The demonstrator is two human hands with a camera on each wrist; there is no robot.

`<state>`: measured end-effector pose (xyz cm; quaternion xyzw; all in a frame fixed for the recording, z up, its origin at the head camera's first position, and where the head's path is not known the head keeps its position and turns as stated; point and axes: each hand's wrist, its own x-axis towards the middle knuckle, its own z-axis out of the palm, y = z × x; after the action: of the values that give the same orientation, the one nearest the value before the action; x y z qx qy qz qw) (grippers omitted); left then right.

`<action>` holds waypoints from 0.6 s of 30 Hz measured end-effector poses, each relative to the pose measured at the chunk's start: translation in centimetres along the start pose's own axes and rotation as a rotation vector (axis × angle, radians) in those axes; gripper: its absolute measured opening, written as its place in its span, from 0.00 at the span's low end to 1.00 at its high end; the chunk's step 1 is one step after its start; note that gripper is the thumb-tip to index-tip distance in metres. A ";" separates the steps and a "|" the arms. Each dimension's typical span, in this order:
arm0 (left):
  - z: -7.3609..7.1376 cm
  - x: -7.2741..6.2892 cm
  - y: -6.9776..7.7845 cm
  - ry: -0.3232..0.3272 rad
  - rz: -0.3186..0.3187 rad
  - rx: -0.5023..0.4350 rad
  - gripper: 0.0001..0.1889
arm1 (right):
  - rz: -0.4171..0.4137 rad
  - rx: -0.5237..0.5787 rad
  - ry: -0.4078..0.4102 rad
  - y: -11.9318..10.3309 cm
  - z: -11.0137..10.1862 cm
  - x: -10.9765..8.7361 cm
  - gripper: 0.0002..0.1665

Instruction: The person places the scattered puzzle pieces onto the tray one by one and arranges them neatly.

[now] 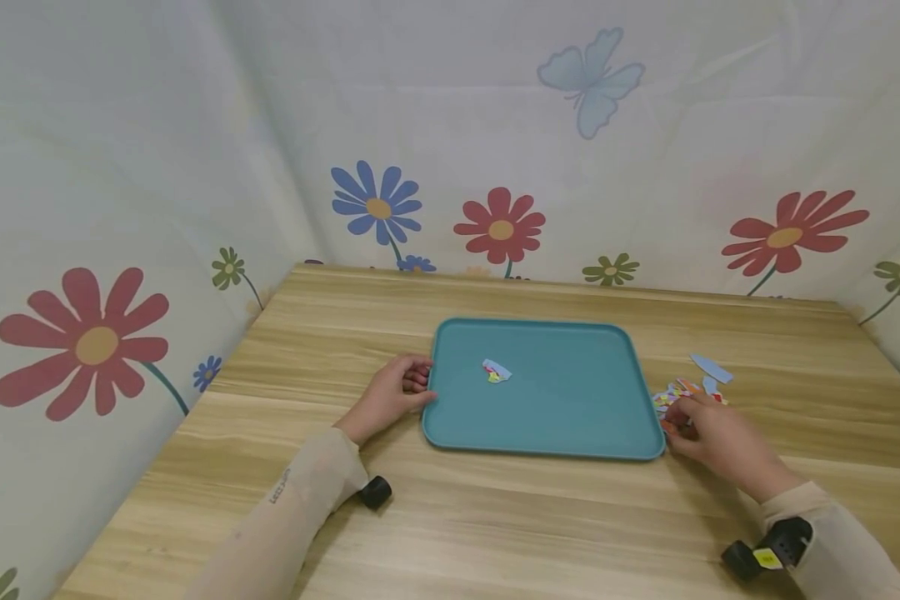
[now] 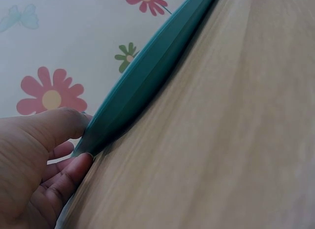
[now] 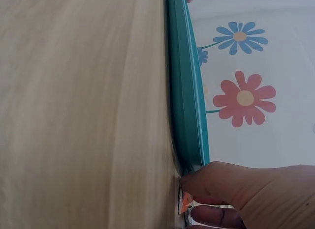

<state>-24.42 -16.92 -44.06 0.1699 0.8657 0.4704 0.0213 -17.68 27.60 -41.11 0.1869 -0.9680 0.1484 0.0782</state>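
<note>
A teal tray (image 1: 543, 392) lies on the wooden table. On its left part sits a small joined bit of thin pieces (image 1: 497, 371), light blue, yellow and pink. My left hand (image 1: 393, 393) holds the tray's left rim; in the left wrist view its thumb and fingers meet at the tray corner. Beside the tray's right edge, my right hand (image 1: 720, 440) reaches down over a pile of thin coloured pieces (image 1: 678, 389). Its thumb and fingers close around an orange piece (image 3: 185, 202), close against the tray's near right corner. The hand partly covers the pile.
A long light-blue piece (image 1: 711, 368) lies apart, behind the pile. The wooden table (image 1: 525, 525) stretches around the tray. A white cloth (image 1: 450, 108) printed with flowers and a butterfly hangs behind and to the left of the table.
</note>
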 end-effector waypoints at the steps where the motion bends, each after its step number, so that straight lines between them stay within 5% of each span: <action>1: 0.0 0.0 0.0 0.000 0.002 0.000 0.26 | 0.001 -0.003 0.003 0.0 0.0 0.0 0.06; 18: 0.0 0.0 -0.2 0.004 0.003 -0.004 0.26 | 0.033 -0.060 -0.030 -0.4 0.1 0.0 0.08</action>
<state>-24.49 -16.97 -44.21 0.1703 0.8646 0.4724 0.0190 -17.56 27.25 -41.10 0.1709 -0.9759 0.1180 0.0668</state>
